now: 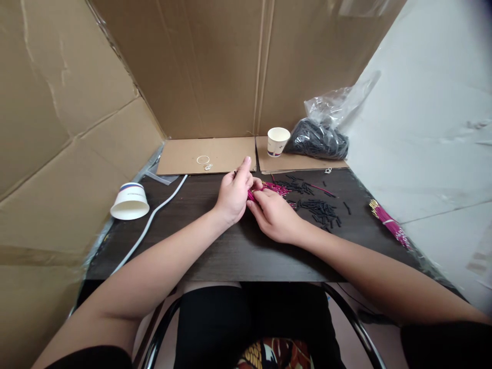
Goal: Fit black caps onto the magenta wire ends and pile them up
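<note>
Left hand [235, 199] closed around magenta wires [251, 196], right hand [277, 215] pinching them; we should keep ends aligned, clear of black tubes [322, 211] at right.

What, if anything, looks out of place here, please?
The left paper cup looks odd: it appears tipped over, its mouth facing the viewer, whereas the other paper cup, beside the clear bag, stands upright.

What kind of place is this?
Probably a small hand-work station: cardboard walls close in a dark table, which holds loose black pieces and a banded bundle of magenta strands.
</note>
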A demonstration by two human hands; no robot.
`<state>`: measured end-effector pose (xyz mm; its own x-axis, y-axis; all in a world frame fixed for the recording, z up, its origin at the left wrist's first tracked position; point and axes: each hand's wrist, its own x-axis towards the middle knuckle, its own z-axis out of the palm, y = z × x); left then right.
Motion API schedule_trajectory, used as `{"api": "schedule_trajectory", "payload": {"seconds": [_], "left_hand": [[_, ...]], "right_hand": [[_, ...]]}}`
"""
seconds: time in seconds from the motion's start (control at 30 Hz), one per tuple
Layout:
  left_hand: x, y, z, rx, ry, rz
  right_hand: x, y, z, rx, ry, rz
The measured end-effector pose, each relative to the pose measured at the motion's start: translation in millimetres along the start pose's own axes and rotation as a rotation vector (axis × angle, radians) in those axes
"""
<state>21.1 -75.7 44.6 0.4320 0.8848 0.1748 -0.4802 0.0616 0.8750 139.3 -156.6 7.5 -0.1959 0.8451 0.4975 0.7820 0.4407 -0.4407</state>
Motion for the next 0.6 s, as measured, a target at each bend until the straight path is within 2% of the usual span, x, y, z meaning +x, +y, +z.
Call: {"api": "schedule_trajectory", "payload": {"seconds": [0.1,0.2,0.37,0.47,0.6], "left_hand": [[-2,0,-0.9,0.008,-0.063,-0.002],[-4,1,-3.3,0.023,-0.135,0.001],[-7,4,-11.5,0.107,-0.291,-0.054],[-7,3,-14.8,0.18,-0.382,-0.079],[-9,0,-14.9,0.233,-0.406,-0.062]], "right_hand": [[1,1,-1,0.04,0.017,-0.018],[2,2,-4,0.179,0.065,-0.034],[-2,7,-6,0.383,0.086,0.022],[-4,11,-4,0.409,0.078,0.022],[-3,14,-1,0.386,0.064,-0.008]]}}
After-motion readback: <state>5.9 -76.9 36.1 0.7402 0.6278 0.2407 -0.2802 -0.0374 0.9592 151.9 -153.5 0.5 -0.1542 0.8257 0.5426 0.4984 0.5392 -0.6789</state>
